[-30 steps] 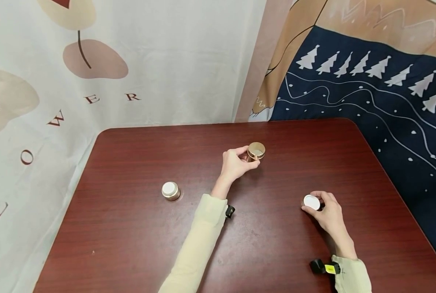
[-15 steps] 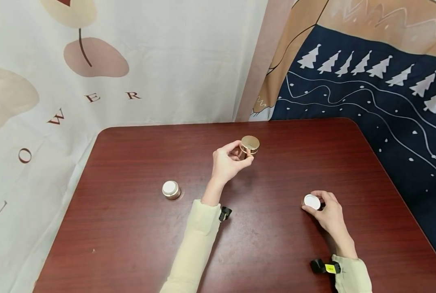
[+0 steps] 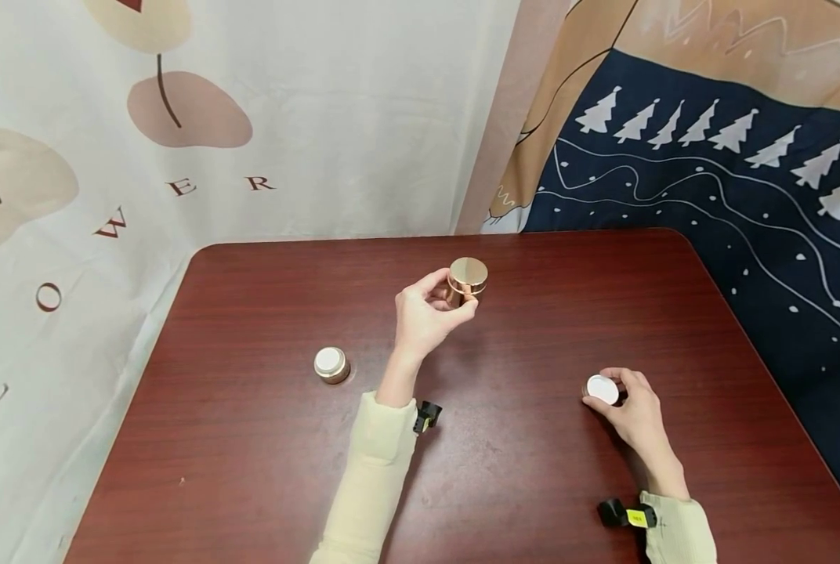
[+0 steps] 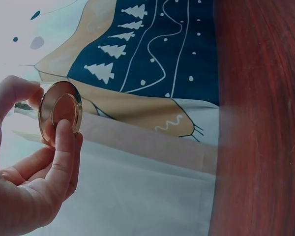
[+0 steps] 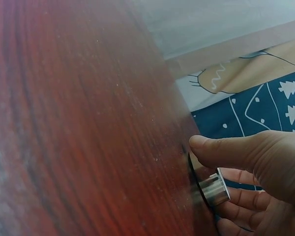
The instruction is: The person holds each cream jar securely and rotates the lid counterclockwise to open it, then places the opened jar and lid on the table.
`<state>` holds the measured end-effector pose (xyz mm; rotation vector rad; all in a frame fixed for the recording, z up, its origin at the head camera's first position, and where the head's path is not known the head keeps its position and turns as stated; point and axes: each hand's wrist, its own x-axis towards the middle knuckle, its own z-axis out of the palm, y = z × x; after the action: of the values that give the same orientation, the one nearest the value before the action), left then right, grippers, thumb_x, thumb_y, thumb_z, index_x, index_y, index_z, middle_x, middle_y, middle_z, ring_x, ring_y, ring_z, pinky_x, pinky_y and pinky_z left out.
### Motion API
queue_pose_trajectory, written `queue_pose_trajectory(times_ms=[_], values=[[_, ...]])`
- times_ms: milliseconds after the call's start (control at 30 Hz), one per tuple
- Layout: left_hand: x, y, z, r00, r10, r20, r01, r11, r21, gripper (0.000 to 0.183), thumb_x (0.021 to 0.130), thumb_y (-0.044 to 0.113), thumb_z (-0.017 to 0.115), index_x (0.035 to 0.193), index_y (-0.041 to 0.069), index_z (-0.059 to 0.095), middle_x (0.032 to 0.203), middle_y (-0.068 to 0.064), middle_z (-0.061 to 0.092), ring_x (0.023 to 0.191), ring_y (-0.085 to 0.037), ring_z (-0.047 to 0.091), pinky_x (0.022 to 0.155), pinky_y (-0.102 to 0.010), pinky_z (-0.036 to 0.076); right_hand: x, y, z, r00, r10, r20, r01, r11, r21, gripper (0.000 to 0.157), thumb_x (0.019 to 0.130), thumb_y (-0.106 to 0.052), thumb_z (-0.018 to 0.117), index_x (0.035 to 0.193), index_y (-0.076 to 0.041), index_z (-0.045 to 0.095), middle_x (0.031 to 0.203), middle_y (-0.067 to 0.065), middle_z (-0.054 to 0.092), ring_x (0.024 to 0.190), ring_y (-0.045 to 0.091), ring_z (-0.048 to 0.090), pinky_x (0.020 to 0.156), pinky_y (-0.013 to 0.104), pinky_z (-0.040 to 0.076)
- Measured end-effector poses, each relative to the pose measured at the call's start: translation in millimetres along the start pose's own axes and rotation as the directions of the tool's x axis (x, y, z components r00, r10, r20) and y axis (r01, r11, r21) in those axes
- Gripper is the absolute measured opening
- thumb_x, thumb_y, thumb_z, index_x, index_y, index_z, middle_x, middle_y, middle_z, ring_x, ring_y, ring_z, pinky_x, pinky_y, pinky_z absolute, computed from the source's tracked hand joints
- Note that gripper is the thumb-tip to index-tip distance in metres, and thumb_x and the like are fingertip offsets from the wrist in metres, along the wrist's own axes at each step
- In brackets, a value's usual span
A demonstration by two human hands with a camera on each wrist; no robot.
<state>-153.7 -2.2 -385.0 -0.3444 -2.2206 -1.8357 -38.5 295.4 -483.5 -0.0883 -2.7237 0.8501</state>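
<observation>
My left hand (image 3: 420,323) holds a small shiny gold jar (image 3: 468,272) above the far middle of the table, its flat gold top facing up. In the left wrist view, the thumb and fingers pinch the jar (image 4: 47,109), and its round base with an inner ring shows. Over on the right, my right hand (image 3: 637,413) grips a small white-topped jar (image 3: 602,390) between thumb and fingers, low at the table. That jar's metallic side (image 5: 215,191) appears in the right wrist view, partly hidden by the hand. A similar white-topped jar (image 3: 331,365) stands alone, left of my left forearm.
The dark red wooden table (image 3: 505,470) has rounded far corners. Behind it hangs a white curtain (image 3: 363,141) with leaf shapes and letters. A navy cloth (image 3: 674,180) with white trees hangs along the right side. Black cameras sit at both wrists.
My left hand has moved left and a little farther from me with the gold jar, whose top now shows a brighter gold. The right hand and the standing jar have stayed in place.
</observation>
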Motion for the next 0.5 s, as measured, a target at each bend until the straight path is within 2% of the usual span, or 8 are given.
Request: queue_pose_trajectory(times_ms=[233, 500], values=[[-2.2, 2.7, -7.2, 1.000, -0.005, -0.002, 0.005, 1.000, 0.001, 0.033, 0.065, 0.006, 0.078, 0.097, 0.002, 0.070, 0.068, -0.009, 0.063, 0.054, -0.010, 0.059, 0.054, -0.017, 0.050, -0.4, 1.0, 1.6, 1.000, -0.003, -0.002, 0.003, 1.000, 0.003, 0.044, 0.063, -0.005, 0.084, 0.099, 0.003, 0.060, 0.091, 0.019, 0.055, 0.080, 0.031, 0.052, 0.065, 0.044, 0.040], [-3.5, 1.6, -10.1, 0.999, -0.034, 0.012, 0.035, 0.999, -0.026, 0.035, 0.066, 0.006, 0.078, 0.100, 0.001, 0.069, 0.071, -0.012, 0.064, 0.056, -0.013, 0.060, 0.055, -0.016, 0.049, -0.6, -1.2, 2.4, 0.999, -0.040, -0.025, 0.040, 0.999, -0.006, 0.048, 0.061, -0.006, 0.085, 0.100, 0.003, 0.060, 0.093, 0.019, 0.056, 0.081, 0.030, 0.052, 0.066, 0.040, 0.040]])
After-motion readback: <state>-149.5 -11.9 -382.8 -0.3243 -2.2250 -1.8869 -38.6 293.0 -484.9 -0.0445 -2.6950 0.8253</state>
